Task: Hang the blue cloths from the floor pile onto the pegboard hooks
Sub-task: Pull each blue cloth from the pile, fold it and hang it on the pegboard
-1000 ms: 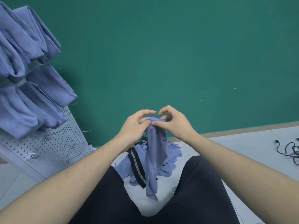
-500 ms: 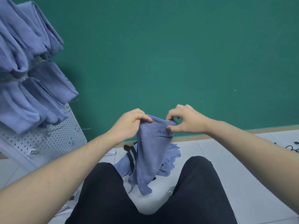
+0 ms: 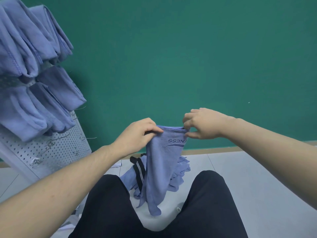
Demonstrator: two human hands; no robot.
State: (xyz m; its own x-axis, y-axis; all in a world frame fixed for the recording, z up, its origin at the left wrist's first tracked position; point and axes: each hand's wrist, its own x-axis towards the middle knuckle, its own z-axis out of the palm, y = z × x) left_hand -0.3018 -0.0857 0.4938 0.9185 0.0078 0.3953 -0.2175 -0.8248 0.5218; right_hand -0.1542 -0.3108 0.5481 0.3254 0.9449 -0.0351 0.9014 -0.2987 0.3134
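Pale tiled floor, blue cloth pile, possibly black strap

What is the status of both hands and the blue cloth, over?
Left hand and right hand pinch blue terry cloth by its top edge. Cloth not yet on white perforated pegboard. Nothing in the way.

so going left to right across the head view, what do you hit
hung cloths → pegboard → left hand → held cloth → right hand
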